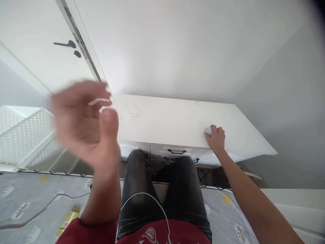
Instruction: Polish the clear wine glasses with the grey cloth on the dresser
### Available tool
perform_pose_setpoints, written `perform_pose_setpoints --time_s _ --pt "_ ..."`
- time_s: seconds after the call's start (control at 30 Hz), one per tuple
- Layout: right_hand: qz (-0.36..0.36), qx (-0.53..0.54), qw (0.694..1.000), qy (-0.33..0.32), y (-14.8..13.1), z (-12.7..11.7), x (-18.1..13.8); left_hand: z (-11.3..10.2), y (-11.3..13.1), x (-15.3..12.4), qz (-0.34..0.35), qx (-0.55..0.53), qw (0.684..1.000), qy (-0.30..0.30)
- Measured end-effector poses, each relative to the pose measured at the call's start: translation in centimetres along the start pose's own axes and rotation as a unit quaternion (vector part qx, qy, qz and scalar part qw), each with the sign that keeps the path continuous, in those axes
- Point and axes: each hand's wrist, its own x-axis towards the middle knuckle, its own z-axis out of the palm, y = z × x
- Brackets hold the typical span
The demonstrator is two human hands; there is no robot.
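Observation:
My left hand (88,123) is raised at the left, close to the camera and blurred by motion. Its thumb and fingers are apart, and nothing shows between them. My right hand (217,138) rests on the white dresser top (165,118) at the right, its fingers closed around a small white wad (208,130) that looks like cloth or tissue. Several clear glasses (132,112) stand at the dresser's left end, partly hidden behind my left hand. Another faint clear glass (198,105) is at the back, left of my right hand.
Drawers with dark handles (177,151) face my knees. A white door (43,37) stands at the upper left, above a white perforated rack (27,135). I sit on a grey patterned mattress (33,196) with a cable (50,203) and a yellow box (66,222) on it.

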Motion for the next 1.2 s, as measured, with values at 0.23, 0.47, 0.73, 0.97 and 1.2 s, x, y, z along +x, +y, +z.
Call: perform_pose_setpoints --time_s 0.23,0.47,0.73,0.97,1.2 --pt "-0.035 0.066 0.997 0.002 0.7 0.5 0.3 -2.7 -14.0 -8.9 -0.257 0.265 0.925 -0.090" --pt "-0.059 0.056 0.996 0.022 0.3 0.1 0.1 -1.4 -19.2 -10.5 -0.331 0.336 0.863 -0.180" --pt "-0.095 0.203 0.974 -0.046 -0.1 -1.3 -0.2 1.8 -22.5 -9.0 -0.396 0.230 0.882 -0.109" --pt "-0.105 0.220 0.968 -0.054 -0.1 -1.7 0.5 2.4 -25.1 -8.7 -0.388 0.192 0.893 -0.118" --pt "-0.055 0.342 0.937 -0.049 -2.1 -2.3 0.4 2.4 -22.9 -9.6 -0.354 0.120 0.910 -0.182"
